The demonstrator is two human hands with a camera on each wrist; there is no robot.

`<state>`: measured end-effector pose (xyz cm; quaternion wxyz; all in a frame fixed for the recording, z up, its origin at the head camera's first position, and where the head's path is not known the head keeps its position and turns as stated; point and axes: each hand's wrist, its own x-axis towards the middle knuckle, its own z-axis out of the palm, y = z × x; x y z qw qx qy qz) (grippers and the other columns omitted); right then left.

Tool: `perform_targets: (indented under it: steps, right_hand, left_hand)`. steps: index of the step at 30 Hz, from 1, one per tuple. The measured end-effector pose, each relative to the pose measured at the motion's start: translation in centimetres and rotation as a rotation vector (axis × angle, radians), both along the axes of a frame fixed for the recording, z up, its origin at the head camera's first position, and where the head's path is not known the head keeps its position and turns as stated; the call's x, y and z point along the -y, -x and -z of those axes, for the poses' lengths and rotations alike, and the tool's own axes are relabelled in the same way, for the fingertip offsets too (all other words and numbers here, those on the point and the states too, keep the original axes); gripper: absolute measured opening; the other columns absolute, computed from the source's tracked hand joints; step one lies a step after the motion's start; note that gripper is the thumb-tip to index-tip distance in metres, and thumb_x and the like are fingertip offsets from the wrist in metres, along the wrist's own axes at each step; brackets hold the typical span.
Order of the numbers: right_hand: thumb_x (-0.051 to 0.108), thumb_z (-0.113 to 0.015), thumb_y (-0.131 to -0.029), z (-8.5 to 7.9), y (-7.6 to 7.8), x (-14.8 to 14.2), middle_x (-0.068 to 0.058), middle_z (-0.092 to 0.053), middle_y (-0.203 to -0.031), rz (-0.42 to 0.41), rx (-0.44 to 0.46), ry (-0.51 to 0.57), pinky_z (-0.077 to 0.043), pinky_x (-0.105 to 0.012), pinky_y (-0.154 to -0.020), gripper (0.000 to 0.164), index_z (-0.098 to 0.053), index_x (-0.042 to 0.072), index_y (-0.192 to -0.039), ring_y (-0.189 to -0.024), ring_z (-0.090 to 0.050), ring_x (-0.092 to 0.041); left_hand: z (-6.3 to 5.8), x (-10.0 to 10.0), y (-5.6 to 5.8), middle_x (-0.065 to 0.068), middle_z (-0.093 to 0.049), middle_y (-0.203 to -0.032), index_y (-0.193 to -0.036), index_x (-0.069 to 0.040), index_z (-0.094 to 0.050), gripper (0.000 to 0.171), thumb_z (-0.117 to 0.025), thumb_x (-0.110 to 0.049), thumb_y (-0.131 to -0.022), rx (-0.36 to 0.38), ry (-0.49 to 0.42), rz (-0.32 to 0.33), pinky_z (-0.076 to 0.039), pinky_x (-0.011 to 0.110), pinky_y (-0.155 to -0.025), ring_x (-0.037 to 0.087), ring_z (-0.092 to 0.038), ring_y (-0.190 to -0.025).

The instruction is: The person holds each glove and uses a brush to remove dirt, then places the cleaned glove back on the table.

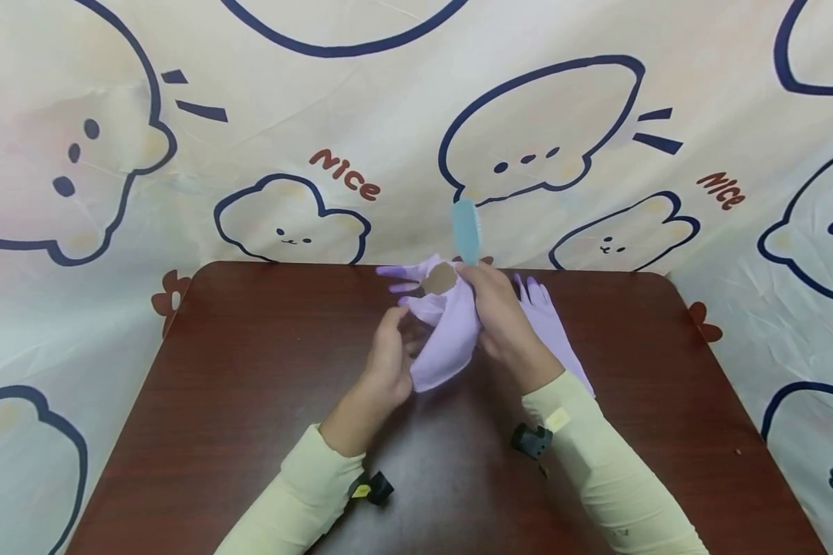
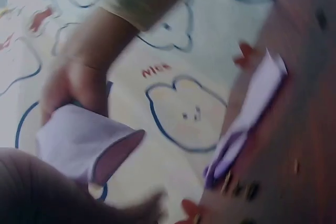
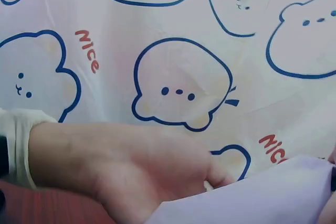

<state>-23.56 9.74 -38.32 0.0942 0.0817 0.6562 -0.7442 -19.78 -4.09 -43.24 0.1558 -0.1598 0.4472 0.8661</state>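
A purple rubber glove [image 1: 451, 339] is bunched between my two hands above the table, its fingers spread out at the upper left. My right hand [image 1: 501, 316] grips the glove's right side, along with a light blue, flat piece with a toothed edge [image 1: 467, 231] that sticks up past the fingertips. At the glove's lower left side, my left hand [image 1: 387, 358] holds the cuff with thumb and fingers; part of these fingers is hidden. A round brown patch [image 1: 440, 279] shows among the glove's folds. In the left wrist view, the cuff opening [image 2: 118, 156] gapes.
A second purple glove [image 1: 551, 327] lies on the dark wood table [image 1: 250, 370] beside my right forearm, fingers pointing to the back edge. A cream curtain [image 1: 403, 100] with bear drawings hangs behind and beside the table.
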Motion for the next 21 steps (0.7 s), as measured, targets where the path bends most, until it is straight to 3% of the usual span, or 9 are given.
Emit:
perform_targets:
  steps: [2,3,5,7,10,14,17,21]
  right_hand:
    - [0.021,-0.047,-0.108,0.2,0.0,-0.1,-0.009,-0.048,-0.141,0.004,-0.011,0.054,-0.039,-0.037,-0.119,0.042,-0.049,0.0,-0.144,-0.132,-0.049,-0.021]
    - [0.021,-0.047,-0.108,0.3,0.0,-0.1,-0.009,-0.048,-0.141,0.004,-0.019,0.079,-0.039,-0.037,-0.119,0.042,-0.049,-0.001,-0.144,-0.132,-0.05,-0.021]
    - [0.023,-0.046,-0.109,0.5,-0.1,-0.1,-0.007,-0.049,-0.142,-0.013,-0.023,0.121,-0.038,-0.037,-0.12,0.042,-0.048,0.002,-0.145,-0.134,-0.049,-0.02]
    - [0.024,-0.045,-0.11,0.6,-0.3,-0.2,-0.007,-0.049,-0.143,-0.049,-0.035,0.155,-0.037,-0.038,-0.121,0.042,-0.047,0.004,-0.146,-0.137,-0.049,-0.021]
    - [0.026,-0.042,-0.11,0.7,-0.6,-0.4,-0.007,-0.049,-0.144,-0.097,-0.061,0.188,-0.036,-0.039,-0.122,0.041,-0.045,0.005,-0.145,-0.141,-0.047,-0.021]
    - [0.024,-0.042,-0.11,0.8,-1.1,-0.5,-0.008,-0.048,-0.144,-0.108,-0.106,0.171,-0.032,-0.042,-0.124,0.042,-0.045,0.004,-0.146,-0.141,-0.045,-0.023]
    - [0.022,-0.045,-0.108,0.8,-1.4,-0.4,-0.008,-0.045,-0.147,-0.083,-0.139,0.136,-0.026,-0.044,-0.126,0.043,-0.045,0.004,-0.148,-0.143,-0.04,-0.023]
    - [0.02,-0.045,-0.108,0.9,-1.8,-0.2,-0.008,-0.04,-0.153,-0.053,-0.187,0.078,-0.018,-0.048,-0.128,0.044,-0.045,0.005,-0.15,-0.147,-0.032,-0.023]
  left_hand:
    - [0.1,0.5,0.0,0.019,-0.051,-0.134,-0.141,0.0,-0.042,0.06,-0.031,-0.046,-0.104,0.013,-0.142,0.097,-0.036,0.048,-0.117,0.033,-0.049,-0.131]
    - [0.1,0.8,0.1,0.023,-0.047,-0.142,-0.146,0.002,-0.037,0.067,-0.026,-0.05,-0.105,-0.017,-0.185,0.154,-0.031,0.049,-0.122,0.035,-0.045,-0.138]
    - [0.0,1.2,0.2,0.023,-0.036,-0.155,-0.153,0.003,-0.026,0.074,-0.019,-0.053,-0.105,-0.13,-0.248,0.218,-0.02,0.047,-0.128,0.035,-0.033,-0.148]
    - [-0.2,1.5,0.5,0.019,-0.035,-0.158,-0.156,0.0,-0.025,0.071,-0.019,-0.05,-0.106,-0.255,-0.274,0.219,-0.018,0.046,-0.128,0.032,-0.033,-0.148]
    - [-0.6,1.6,1.0,0.008,-0.044,-0.148,-0.149,-0.007,-0.035,0.05,-0.028,-0.035,-0.108,-0.374,-0.301,0.148,-0.022,0.04,-0.125,0.021,-0.04,-0.139]
    - [-1.1,1.4,1.2,0.0,-0.057,-0.13,-0.127,-0.007,-0.055,0.029,-0.039,-0.012,-0.104,-0.417,-0.334,0.025,-0.027,0.034,-0.117,0.015,-0.048,-0.126]
    - [-1.4,1.4,1.3,0.002,-0.059,-0.128,-0.122,-0.005,-0.058,0.026,-0.041,-0.003,-0.102,-0.447,-0.361,-0.071,-0.029,0.033,-0.118,0.016,-0.05,-0.126]
    - [-1.8,1.5,1.3,0.005,-0.055,-0.135,-0.131,-0.002,-0.051,0.03,-0.043,-0.002,-0.103,-0.445,-0.404,-0.157,-0.03,0.033,-0.12,0.017,-0.049,-0.131]
